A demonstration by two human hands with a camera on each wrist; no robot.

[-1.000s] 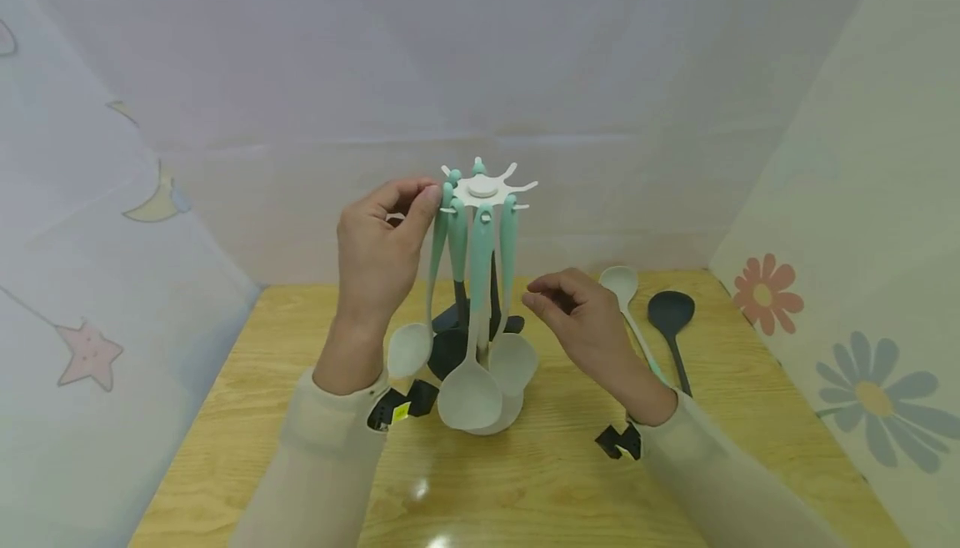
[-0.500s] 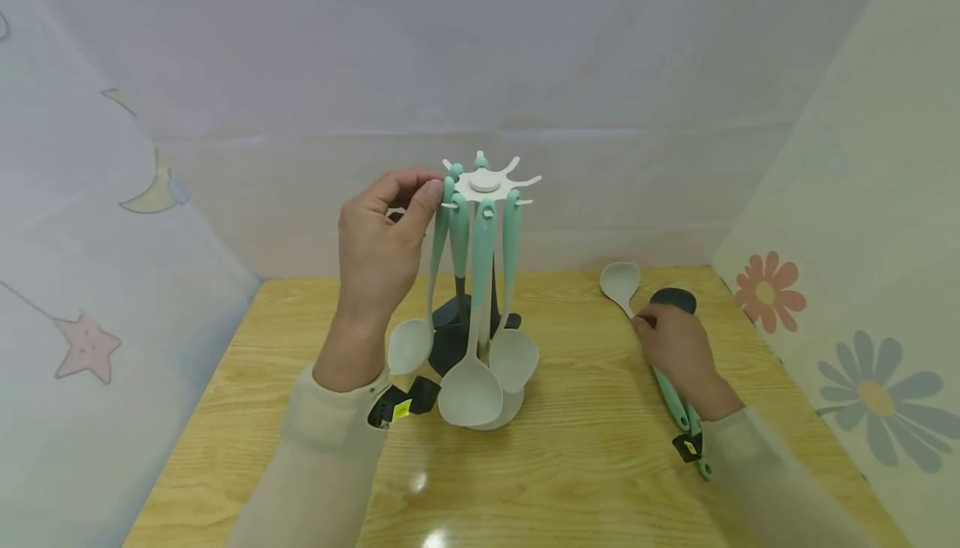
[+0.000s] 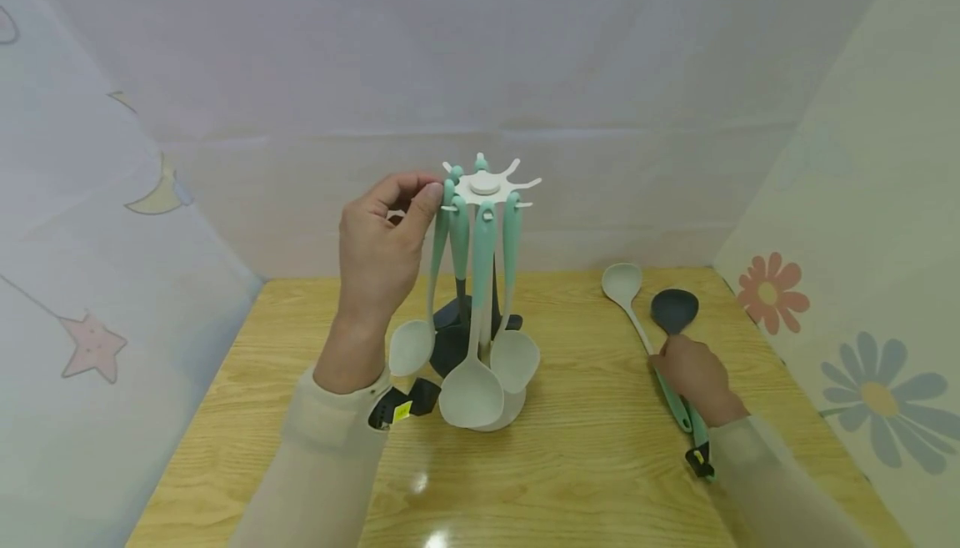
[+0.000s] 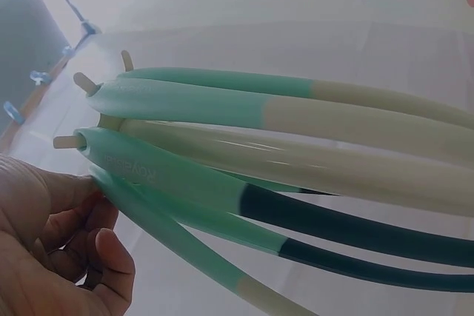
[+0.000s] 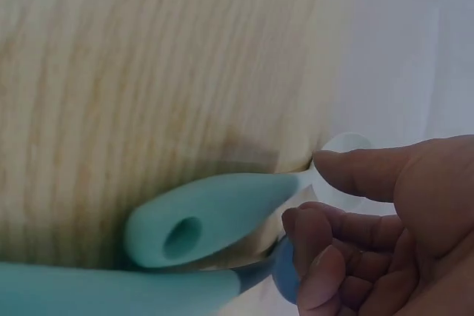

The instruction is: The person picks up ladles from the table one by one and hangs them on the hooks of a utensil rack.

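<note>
A white rack (image 3: 485,185) with hooked arms bears several hanging utensils with mint-green handles. My left hand (image 3: 381,256) pinches the handle top of the leftmost one, a cream spoon (image 3: 410,348), at the rack's edge; the left wrist view shows its handle (image 4: 170,238) at the fingertips. On the table at right lie a cream spoon (image 3: 622,283) and a dark ladle (image 3: 675,309), handles toward me. Above them is my right hand (image 3: 693,373), its thumb (image 5: 355,172) right at the cream spoon's neck. A gap shows between thumb and curled fingers (image 5: 311,238).
Hanging on the rack's front are a cream ladle (image 3: 471,395) and another cream spoon (image 3: 516,360); dark utensil heads (image 3: 450,352) show behind. Two arms at the rack's right bear nothing. The wooden table (image 3: 585,465) meets printed cloth walls at its back and sides.
My right hand has moved from beside the rack to the right, over the two lying utensils, then slightly down along their handles. The left hand has stayed at the rack.
</note>
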